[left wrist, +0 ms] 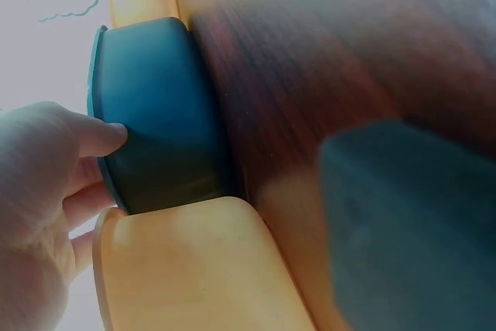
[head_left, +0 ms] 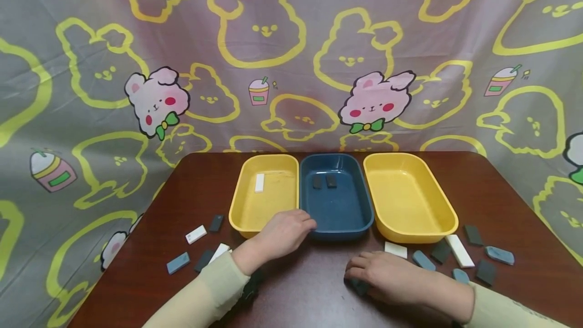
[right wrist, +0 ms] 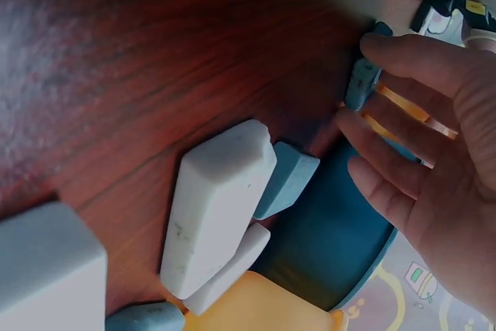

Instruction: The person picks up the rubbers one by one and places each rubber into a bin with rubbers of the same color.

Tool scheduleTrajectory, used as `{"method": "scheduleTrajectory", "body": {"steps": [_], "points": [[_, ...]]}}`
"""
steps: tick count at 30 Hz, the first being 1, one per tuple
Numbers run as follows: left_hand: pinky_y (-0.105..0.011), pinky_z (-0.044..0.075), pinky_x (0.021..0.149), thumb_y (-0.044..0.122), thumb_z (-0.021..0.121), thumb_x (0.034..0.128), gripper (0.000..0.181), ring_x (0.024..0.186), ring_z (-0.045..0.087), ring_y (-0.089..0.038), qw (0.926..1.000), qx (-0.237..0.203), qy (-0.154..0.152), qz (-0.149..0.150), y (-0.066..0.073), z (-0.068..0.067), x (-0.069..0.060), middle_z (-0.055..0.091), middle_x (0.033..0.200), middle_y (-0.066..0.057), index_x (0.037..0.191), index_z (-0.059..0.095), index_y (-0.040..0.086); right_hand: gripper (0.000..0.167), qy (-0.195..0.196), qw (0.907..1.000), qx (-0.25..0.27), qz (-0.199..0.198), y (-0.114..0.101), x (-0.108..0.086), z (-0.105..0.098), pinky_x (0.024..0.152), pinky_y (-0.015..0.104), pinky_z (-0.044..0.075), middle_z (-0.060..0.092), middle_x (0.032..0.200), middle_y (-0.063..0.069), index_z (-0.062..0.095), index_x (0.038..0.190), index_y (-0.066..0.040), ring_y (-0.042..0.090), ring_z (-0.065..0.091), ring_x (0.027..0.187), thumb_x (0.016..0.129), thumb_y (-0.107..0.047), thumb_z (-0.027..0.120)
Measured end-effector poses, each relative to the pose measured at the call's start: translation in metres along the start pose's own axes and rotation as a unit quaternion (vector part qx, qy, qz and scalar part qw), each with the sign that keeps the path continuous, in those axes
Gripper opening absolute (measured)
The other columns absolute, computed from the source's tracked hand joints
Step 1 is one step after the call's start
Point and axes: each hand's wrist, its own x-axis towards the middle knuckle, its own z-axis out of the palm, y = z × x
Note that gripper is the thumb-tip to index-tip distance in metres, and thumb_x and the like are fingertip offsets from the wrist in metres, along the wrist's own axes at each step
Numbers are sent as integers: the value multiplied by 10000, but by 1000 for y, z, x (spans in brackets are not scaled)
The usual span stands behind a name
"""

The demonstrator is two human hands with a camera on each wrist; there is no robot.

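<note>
My left hand (head_left: 284, 234) is at the near left corner of the blue bin (head_left: 337, 229). In the left wrist view its thumb (left wrist: 112, 136) lies against the bin's outer wall and the other fingers go behind the rim, so it grips the edge. Low over the table, my right hand (head_left: 387, 275) pinches a dark eraser-like block (head_left: 359, 286) between thumb and fingers. The right wrist view shows this block (right wrist: 363, 79) as bluish and partly covered by the thumb. Two dark blocks (head_left: 331, 181) lie inside the blue bin.
A yellow bin (head_left: 241, 181) with one white block (head_left: 259, 183) stands left of the blue bin; another yellow bin (head_left: 412, 237) stands right. Several white, blue and dark blocks lie at the table's right (head_left: 460, 251) and left (head_left: 196, 234). A patterned curtain (head_left: 291, 130) hangs behind.
</note>
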Motion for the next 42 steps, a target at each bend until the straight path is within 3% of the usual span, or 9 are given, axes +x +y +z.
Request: {"method": "scheduleTrajectory", "body": {"steps": [10, 22, 27, 33, 42], "points": [[-265, 497, 705, 93, 582, 931, 122, 811, 599, -129, 10000, -10, 26, -5, 0, -2, 1, 623, 831, 40, 920, 680, 164, 393, 157, 9997, 185, -84, 2, -1, 0, 780, 268, 507, 553, 1061, -135, 632, 1137, -226, 8, 548, 909, 787, -171, 803], [-274, 494, 680, 84, 589, 907, 116, 781, 596, -136, 9997, 43, 231, 18, 0, 1, 0, 601, 796, 41, 883, 670, 163, 449, 812, 9965, 161, -115, 1, -5, -16, 759, 250, 508, 554, 1065, -126, 639, 1147, -213, 28, 552, 873, 743, -187, 834], [-279, 493, 680, 83, 592, 908, 112, 780, 594, -140, 9998, 49, 192, -17, 0, 1, 1, 597, 796, 40, 880, 662, 165, 465, 989, 9946, 328, 38, 0, -9, -35, 768, 247, 519, 573, 1123, -99, 639, 1167, -196, 38, 566, 885, 747, -176, 838], [-285, 488, 713, 134, 652, 889, 24, 796, 594, -151, 10000, 45, -39, -73, 1, 1, 2, 595, 803, 32, 876, 640, 151, 487, 1418, 9892, -11, 370, 6, -15, -56, 725, 231, 515, 578, 1106, -81, 648, 1160, -169, 49, 556, 814, 721, -187, 857], [-315, 459, 834, 342, 665, 903, 192, 854, 592, -144, 9995, -93, -280, -127, 3, -3, 9, 620, 863, 40, 961, 657, 160, 555, 2047, 9735, -517, 885, 29, -29, -80, 757, 332, 550, 591, 1102, -38, 653, 1134, -127, 138, 605, 893, 638, -162, 900]]}}
